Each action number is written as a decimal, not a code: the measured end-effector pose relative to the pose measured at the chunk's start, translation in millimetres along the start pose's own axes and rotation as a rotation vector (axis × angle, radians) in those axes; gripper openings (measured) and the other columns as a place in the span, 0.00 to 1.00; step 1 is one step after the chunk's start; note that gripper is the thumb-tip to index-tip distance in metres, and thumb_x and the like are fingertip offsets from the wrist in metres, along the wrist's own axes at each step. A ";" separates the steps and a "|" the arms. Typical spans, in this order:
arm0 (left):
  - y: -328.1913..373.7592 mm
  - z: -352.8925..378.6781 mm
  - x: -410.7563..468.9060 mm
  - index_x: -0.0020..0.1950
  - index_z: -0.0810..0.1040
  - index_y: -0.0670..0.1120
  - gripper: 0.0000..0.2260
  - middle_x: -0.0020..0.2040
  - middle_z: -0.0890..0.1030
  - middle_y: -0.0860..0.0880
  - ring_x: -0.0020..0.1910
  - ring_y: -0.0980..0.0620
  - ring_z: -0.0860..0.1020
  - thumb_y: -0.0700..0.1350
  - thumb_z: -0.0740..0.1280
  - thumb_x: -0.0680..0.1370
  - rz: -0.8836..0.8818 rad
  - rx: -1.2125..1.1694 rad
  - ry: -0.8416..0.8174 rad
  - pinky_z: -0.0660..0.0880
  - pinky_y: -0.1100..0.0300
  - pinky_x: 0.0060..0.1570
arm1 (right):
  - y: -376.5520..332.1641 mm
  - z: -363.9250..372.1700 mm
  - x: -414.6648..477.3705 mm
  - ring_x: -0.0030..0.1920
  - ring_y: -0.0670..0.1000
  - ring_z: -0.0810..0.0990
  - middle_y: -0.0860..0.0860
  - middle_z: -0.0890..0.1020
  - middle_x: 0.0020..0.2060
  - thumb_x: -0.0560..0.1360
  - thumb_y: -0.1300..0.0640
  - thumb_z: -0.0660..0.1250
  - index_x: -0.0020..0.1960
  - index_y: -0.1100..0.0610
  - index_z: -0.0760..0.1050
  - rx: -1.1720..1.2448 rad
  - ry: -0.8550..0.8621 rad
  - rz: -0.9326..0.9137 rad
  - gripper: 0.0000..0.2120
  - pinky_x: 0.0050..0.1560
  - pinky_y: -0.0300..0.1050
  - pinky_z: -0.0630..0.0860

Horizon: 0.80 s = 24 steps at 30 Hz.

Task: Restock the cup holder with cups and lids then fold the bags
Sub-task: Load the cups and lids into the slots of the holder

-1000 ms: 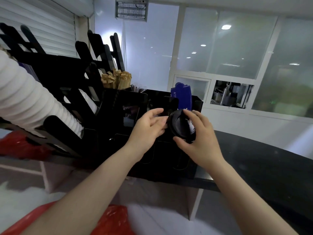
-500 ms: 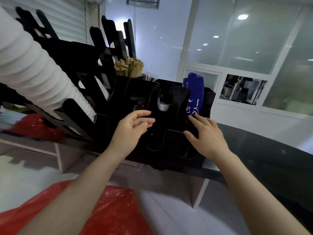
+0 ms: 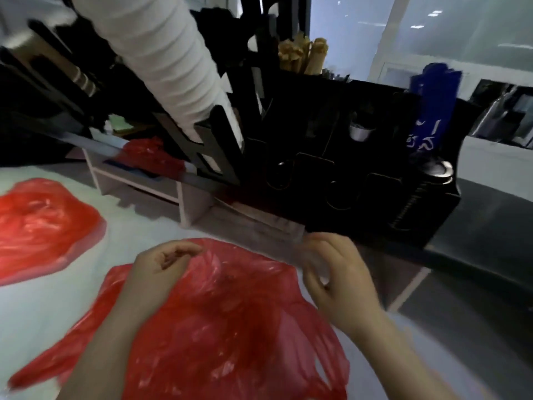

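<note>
The red bag (image 3: pixel 230 327) lies crumpled on the tabletop (image 3: pixel 43 319) in front of the cup holder (image 3: pixel 360 168), looking thin, limp and slippery, probably best taken at its rim, where the left hand (image 3: pixel 164 267) pinches it; the right hand (image 3: pixel 337 272) is too blurred to tell.

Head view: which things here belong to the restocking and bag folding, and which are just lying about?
Job in hand: near red bag, left red bag, red bag on the shelf, white cup stack, black cup holder, black lids in its right slot.
Lying about: wooden stirrers, blue packet, small metal cup.
</note>
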<state>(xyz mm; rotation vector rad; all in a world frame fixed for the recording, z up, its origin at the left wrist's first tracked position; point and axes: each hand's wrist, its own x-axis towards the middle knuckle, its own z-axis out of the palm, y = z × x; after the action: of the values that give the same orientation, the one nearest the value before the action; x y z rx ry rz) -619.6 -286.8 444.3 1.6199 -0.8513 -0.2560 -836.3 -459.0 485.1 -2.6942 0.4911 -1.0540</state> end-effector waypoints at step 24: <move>-117.5 -32.0 14.6 0.72 0.31 0.63 0.51 0.77 0.55 0.48 0.76 0.44 0.38 0.75 0.60 0.62 -0.179 0.874 -0.282 0.26 0.36 0.64 | -39.7 207.4 16.9 0.70 0.55 0.63 0.51 0.65 0.67 0.69 0.48 0.69 0.74 0.47 0.56 -0.094 -0.681 0.297 0.37 0.73 0.58 0.53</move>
<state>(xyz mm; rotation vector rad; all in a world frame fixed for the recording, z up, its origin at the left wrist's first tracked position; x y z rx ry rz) -545.4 -271.5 347.8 2.5235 -1.1170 -0.2569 -673.0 -414.2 357.8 -2.7099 0.7691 -0.0172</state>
